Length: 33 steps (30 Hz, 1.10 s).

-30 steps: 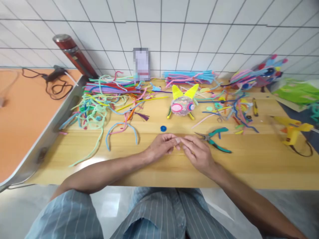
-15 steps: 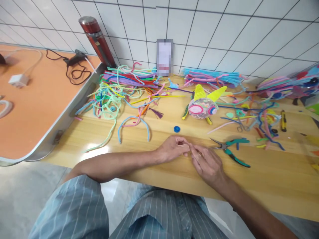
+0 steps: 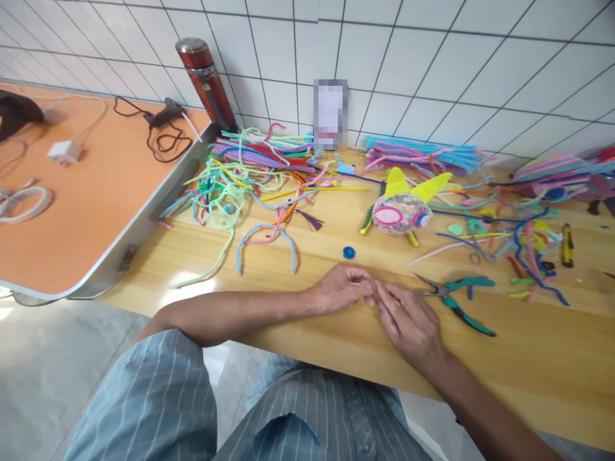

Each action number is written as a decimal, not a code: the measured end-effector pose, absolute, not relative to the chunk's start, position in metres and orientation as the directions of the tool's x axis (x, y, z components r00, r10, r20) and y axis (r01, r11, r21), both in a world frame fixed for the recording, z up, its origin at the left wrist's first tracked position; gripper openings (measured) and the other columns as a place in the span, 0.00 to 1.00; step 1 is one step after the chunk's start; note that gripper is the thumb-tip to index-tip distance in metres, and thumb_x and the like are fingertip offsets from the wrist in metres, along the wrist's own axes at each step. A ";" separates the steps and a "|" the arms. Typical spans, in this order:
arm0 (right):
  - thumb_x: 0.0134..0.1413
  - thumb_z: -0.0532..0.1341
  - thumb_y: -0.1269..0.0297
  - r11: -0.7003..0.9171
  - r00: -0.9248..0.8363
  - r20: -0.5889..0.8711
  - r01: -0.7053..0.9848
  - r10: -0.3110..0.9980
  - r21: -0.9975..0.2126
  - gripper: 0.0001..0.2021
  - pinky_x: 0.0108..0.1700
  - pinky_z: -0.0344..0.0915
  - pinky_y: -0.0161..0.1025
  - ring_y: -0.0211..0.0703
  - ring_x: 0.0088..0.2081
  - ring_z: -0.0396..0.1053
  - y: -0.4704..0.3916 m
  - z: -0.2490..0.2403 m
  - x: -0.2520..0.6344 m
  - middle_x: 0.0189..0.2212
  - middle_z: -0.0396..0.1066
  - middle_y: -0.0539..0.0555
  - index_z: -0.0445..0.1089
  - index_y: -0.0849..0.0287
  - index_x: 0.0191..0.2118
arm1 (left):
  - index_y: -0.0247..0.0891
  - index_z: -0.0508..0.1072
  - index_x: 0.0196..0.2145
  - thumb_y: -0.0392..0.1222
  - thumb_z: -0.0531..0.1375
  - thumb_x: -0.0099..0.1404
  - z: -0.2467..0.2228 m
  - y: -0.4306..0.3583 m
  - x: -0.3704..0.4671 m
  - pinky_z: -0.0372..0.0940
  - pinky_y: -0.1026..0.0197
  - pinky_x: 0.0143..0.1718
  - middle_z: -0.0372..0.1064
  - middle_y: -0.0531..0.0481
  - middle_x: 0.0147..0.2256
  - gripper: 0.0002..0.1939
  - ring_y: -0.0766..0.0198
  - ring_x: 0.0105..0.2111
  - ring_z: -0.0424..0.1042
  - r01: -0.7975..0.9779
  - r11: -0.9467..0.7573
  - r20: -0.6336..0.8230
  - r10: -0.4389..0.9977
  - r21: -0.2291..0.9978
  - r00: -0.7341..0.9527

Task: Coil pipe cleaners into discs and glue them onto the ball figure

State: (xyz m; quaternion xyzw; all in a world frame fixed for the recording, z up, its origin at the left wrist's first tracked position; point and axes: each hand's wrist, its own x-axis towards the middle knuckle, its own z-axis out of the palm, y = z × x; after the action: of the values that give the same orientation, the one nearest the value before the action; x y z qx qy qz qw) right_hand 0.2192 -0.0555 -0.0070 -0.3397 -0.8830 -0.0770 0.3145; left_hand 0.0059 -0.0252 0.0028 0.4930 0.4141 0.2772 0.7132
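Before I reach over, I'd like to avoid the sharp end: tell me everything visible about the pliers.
The pliers have slim, pointed, metallic-looking jaws and teal handles with dark parts, perhaps plastic or rubber. They lie open on the wooden table, handles spread, the jaws pointing left, close to the right hand. Whether that hand touches the lower jaw is hard to tell. A short blue piece lies between the handles.

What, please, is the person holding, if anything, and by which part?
That cannot be told: the left hand and right hand meet at the fingertips, hiding anything between.
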 end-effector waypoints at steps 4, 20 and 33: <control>0.64 0.64 0.79 0.769 -0.590 0.606 0.636 0.534 -0.058 0.37 0.47 0.77 0.43 0.49 0.43 0.80 -0.057 -0.007 0.219 0.44 0.80 0.62 0.57 0.59 0.76 | 0.35 0.76 0.29 0.46 0.62 0.62 0.007 -0.025 0.007 0.54 0.66 0.23 0.71 0.54 0.23 0.11 0.72 0.20 0.58 0.023 0.370 -0.335 0.810 0.929 0.482; 0.68 0.64 0.71 0.637 -0.382 0.531 0.615 0.756 -0.465 0.25 0.45 0.78 0.43 0.46 0.40 0.79 -0.052 -0.008 0.226 0.46 0.78 0.57 0.71 0.49 0.67 | 0.35 0.76 0.28 0.36 0.64 0.59 0.006 -0.022 0.011 0.63 0.65 0.35 0.72 0.56 0.23 0.03 0.69 0.26 0.68 -0.098 0.400 -0.329 0.849 0.911 0.414; 0.68 0.65 0.59 0.320 -0.267 0.236 0.332 0.934 -0.887 0.20 0.52 0.79 0.49 0.51 0.50 0.80 -0.057 0.001 0.232 0.54 0.79 0.57 0.74 0.47 0.63 | 0.36 0.75 0.27 0.43 0.57 0.70 0.000 -0.027 0.007 0.66 0.63 0.40 0.77 0.51 0.30 0.15 0.64 0.33 0.73 0.104 0.136 -0.170 0.850 0.985 0.498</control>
State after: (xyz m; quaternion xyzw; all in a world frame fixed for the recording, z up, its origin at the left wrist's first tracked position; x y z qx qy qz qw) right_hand 0.2324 -0.0574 0.0006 -0.4497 -0.7042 0.3714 0.4050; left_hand 0.0073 -0.0274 0.0003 0.5879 0.4060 0.2937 0.6351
